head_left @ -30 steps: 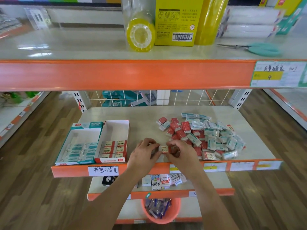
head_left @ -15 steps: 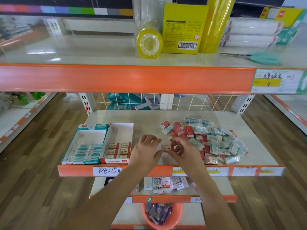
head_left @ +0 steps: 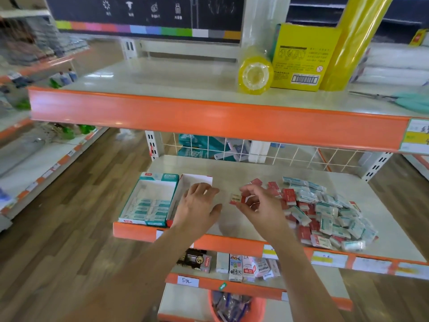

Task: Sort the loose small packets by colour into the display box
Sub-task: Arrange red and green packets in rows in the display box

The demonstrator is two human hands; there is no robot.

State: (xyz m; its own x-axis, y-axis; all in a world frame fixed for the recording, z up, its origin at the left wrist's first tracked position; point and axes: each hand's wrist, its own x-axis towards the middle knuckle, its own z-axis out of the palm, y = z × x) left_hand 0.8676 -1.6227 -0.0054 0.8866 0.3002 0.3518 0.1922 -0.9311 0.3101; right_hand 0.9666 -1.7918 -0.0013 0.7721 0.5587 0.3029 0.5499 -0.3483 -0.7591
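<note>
We've got a red packet (head_left: 236, 199) pinched in our right hand (head_left: 260, 205), just left of the pile (head_left: 325, 210). Left hand (head_left: 197, 210) is spread, holding nothing, over the red box (head_left: 197, 178). Next it probably goes in there, beside the teal box (head_left: 148, 198).

I am standing in a shop aisle, facing tiered shelves (head_left: 232, 168) with orange edge strips (head_left: 209, 122) that are carrying handwritten price labels (head_left: 415, 138). Boxed stock (head_left: 234, 267) is sitting on the tier below, more shelving (head_left: 34, 159) is running down the left, and a yellow carton (head_left: 301, 59) with a barcode is standing on the top tier beside tape rolls (head_left: 255, 76).
</note>
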